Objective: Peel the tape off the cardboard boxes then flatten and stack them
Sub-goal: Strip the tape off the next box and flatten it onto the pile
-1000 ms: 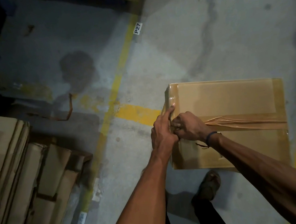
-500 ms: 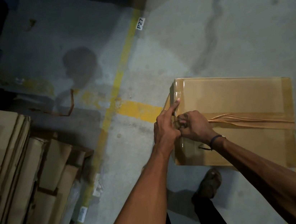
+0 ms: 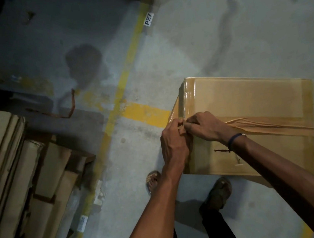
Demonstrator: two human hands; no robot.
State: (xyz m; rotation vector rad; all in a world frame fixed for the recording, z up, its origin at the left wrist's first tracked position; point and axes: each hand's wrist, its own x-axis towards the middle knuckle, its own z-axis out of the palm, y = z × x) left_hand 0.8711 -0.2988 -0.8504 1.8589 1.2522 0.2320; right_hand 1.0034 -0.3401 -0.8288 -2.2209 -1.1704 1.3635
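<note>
Both hands meet at the near-left top edge of the sealed brown cardboard box (image 3: 250, 104), which stands on the grey concrete floor (image 3: 202, 43) just ahead of the person's feet. Left hand (image 3: 172, 142) curls its fingertips onto the glossy brown packing tape (image 3: 188, 94) where it wraps over that edge, seemingly pinching a lifted end; right hand (image 3: 203, 126), fingers bent, pinches at the same spot from the box's top side, likely to work the end free. Stretching away behind the right wrist, a wrinkled, partly loosened brown centre tape strip (image 3: 268, 125) crosses the lid. Well off to the left of the left arm lies a pile of flattened cardboard (image 3: 20, 176), presumably where this box goes later.
</note>
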